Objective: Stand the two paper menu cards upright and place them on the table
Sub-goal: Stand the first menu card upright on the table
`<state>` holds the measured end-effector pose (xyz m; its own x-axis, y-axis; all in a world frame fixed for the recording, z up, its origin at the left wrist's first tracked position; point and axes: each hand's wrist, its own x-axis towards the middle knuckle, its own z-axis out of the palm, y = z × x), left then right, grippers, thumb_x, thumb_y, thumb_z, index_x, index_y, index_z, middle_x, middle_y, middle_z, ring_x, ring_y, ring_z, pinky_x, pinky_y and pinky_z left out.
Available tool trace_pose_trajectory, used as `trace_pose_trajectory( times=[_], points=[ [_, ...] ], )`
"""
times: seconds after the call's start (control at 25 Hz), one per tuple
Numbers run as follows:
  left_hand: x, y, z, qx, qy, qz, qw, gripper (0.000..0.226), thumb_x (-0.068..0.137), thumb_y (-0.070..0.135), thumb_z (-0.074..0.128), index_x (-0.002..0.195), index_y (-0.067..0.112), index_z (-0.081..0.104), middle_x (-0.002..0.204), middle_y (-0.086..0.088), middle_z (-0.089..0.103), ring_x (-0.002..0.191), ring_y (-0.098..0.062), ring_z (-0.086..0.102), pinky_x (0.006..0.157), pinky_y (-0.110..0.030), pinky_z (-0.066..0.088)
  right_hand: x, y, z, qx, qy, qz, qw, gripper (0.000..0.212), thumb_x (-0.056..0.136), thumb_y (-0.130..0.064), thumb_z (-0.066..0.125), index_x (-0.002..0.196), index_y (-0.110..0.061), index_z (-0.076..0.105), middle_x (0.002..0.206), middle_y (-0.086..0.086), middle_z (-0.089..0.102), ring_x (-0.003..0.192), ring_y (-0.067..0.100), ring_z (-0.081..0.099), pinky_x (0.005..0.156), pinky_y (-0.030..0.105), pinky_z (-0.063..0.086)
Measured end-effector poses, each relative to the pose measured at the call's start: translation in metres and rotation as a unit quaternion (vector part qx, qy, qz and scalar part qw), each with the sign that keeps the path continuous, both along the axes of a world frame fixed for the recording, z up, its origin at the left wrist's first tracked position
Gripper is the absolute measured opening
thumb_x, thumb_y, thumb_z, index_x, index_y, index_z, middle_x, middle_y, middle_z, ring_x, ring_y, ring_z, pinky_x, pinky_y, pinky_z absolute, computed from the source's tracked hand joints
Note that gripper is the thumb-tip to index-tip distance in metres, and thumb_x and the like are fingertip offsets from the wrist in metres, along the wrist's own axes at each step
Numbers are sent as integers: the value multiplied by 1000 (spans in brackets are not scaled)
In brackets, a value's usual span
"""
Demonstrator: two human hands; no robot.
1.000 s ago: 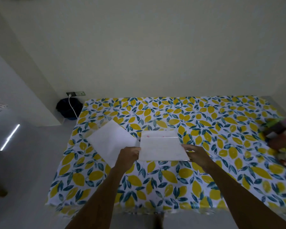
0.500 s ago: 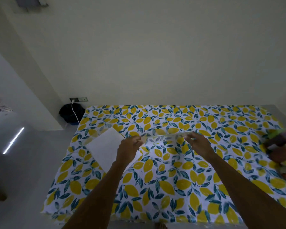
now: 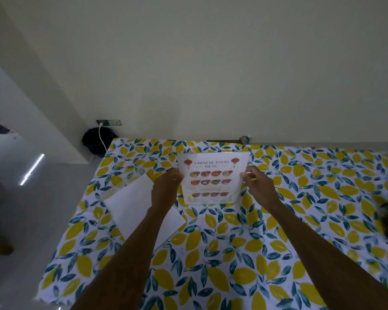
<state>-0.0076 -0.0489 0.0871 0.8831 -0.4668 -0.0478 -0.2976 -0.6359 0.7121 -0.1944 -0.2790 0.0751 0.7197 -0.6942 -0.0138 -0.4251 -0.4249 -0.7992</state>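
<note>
Between our left hand (image 3: pixel 166 189) and right hand (image 3: pixel 259 186), each pinching a side edge, the printed menu card (image 3: pixel 212 179) stands upright, while the blank-side second card (image 3: pixel 130 204) lies flat beside our left forearm.

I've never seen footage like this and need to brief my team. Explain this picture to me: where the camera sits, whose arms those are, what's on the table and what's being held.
There is no machine here. A person wears a wide-angle camera on the head, looking forward and down, so the two bare arms reaching in from the bottom are their own. The left hand and right hand pinch the side edges of a menu card printed "Chinese Food Menu", holding it upright, its face towards the camera. Whether its bottom edge touches the lemon-print tablecloth is unclear. A second white card lies flat on the cloth, partly under the left forearm. Blurred items sit at the right edge.
</note>
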Motion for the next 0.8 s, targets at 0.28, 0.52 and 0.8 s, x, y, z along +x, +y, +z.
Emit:
trace_pose_trajectory(
  times=[0.28, 0.52, 0.8],
  points=[
    [12, -22, 1, 16, 1, 9, 1000, 16, 90, 34, 52, 76, 25, 51, 75, 2, 64, 71, -19, 61, 60, -32, 46, 20, -15, -15, -12, -4, -1, 1000, 18, 96, -43, 48, 103, -28, 56, 99, 3, 72, 83, 19, 70, 66, 44, 60],
    [16, -32, -4, 13, -18, 6, 1000, 11, 92, 31, 54, 86, 22, 57, 91, -3, 72, 79, -19, 64, 65, -30, 46, 20, -16, -20, -12, 4, -4, 1000, 21, 97, -38, 49, 107, -21, 57, 106, 6, 73, 81, 20, 69, 69, 38, 58],
    [15, -31, -2, 4, -24, 10, 1000, 18, 94, 28, 55, 103, 15, 63, 104, -8, 73, 93, -25, 67, 74, -30, 47, 20, -12, -27, -4, 12, -3, 1000, 7, 96, -41, 48, 93, -35, 48, 107, 7, 74, 82, 22, 72, 70, 47, 60]
  ],
)
